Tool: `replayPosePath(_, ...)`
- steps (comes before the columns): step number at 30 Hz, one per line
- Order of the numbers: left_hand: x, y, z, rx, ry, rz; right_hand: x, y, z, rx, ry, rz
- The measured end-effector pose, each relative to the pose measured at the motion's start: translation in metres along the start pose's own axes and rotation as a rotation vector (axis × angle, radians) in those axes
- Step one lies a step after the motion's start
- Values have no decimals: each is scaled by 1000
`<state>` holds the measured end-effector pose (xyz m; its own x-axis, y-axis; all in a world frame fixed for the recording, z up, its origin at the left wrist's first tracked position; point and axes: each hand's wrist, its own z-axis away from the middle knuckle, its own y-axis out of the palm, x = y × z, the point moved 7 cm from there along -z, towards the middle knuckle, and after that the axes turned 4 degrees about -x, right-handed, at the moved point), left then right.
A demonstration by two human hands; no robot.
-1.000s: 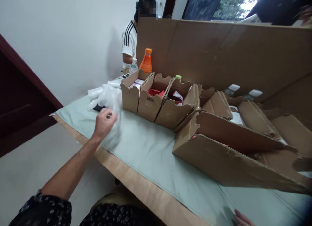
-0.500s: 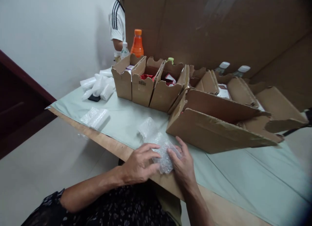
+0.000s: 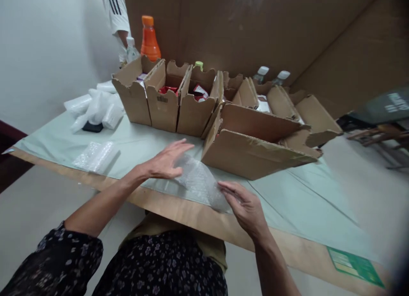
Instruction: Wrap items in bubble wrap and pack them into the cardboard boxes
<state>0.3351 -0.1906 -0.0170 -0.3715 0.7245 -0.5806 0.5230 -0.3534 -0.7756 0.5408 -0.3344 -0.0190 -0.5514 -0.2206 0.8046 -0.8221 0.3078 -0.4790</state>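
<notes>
A sheet of clear bubble wrap [image 3: 201, 181] lies on the pale green cloth near the table's front edge. My right hand [image 3: 246, 206] pinches its right end between thumb and fingers. Over the sheet's left end is my left hand [image 3: 164, 162], with fingers stretched out and thumb apart; whether it touches the wrap, I cannot tell. Just behind the sheet stands a long cardboard bin [image 3: 252, 153]. A folded piece of bubble wrap [image 3: 99, 157] rests to the left, by the table edge.
Several cardboard bins [image 3: 134, 100] stand in a row, some with red or white packets inside. Wrapped white bundles [image 3: 99, 106] lie at the left on a black object [image 3: 92, 127]. An orange bottle [image 3: 150, 40] stands behind, near a person in a white sleeve [image 3: 116, 10].
My left hand has moved left and farther up the sheet, its fingers spreading. The bubble wrap looks more stretched out between my hands. The whole view has shifted to the right.
</notes>
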Motion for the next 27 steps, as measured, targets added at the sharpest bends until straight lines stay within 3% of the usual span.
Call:
replayPosePath(4,-27,29,-18,204,182,35,35,-11,0,22,-207,30)
replayPosePath(9,-10,31,2,231,173,-80,35,-51,8,-132,-216,76)
replayPosePath(11,-6,16,11,131,220,-121,28,-69,13,-199,-189,106)
replayPosePath(15,-23,-29,27,-303,309,-287,26,-88,22,-258,-237,192)
replayPosePath(18,-43,-34,37,-431,365,-344,20,-80,32,-129,-314,307)
replayPosePath(21,-51,-20,47,-368,353,-226,-3,-66,53,167,-251,412)
replayPosePath(23,-50,-15,50,-344,310,-144,-18,-68,70,339,-148,442)
replayPosePath(25,-46,-17,44,-372,236,-90,-27,-84,79,377,-31,435)
replayPosePath(27,-37,-18,26,-397,116,-40,-33,-108,70,256,82,415)
